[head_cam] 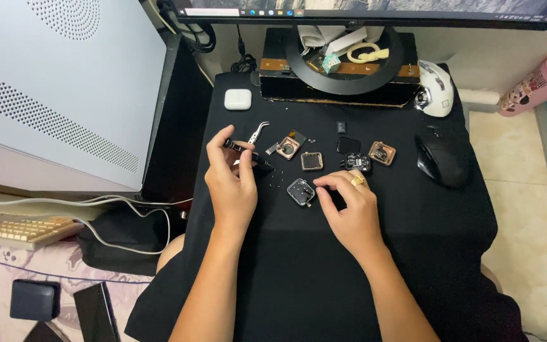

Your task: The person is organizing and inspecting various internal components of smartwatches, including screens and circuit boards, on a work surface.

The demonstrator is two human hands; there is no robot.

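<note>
On the black cloth-covered tabletop [299, 278] the small square silver watch case lying face-up with its dark inside showing [301, 191] sits between the two hands, but much closer to the right hand [348, 212], whose fingertips [320, 187] touch or nearly touch the case's right edge; the grip there is narrow, fingers curled inward at the case rather than closed around it. The left hand [230, 183] lies to the left of the case and a little farther up the tabletop, its grip closed on a slim black pen-shaped screwdriver [246, 154]. The tool's long axis slants from upper left, by the thumb, down to the right, so its working end points toward the silver case, with a gap of bare cloth in between. Whether the tip rests on the cloth I cannot tell. Just beyond the left hand lie curved silver metal tweezers [258, 132], and farther up a white rounded earbud case [238, 99]. Beyond the silver case a row of other parts runs left to right: a copper-toned square module with a round coil [288, 147], a copper-rimmed square frame with a dark centre [312, 161], a black square component with small pale dots [356, 162] and another copper-toned square part [382, 152]. A black computer mouse [443, 159] rests well apart on the right.
</note>
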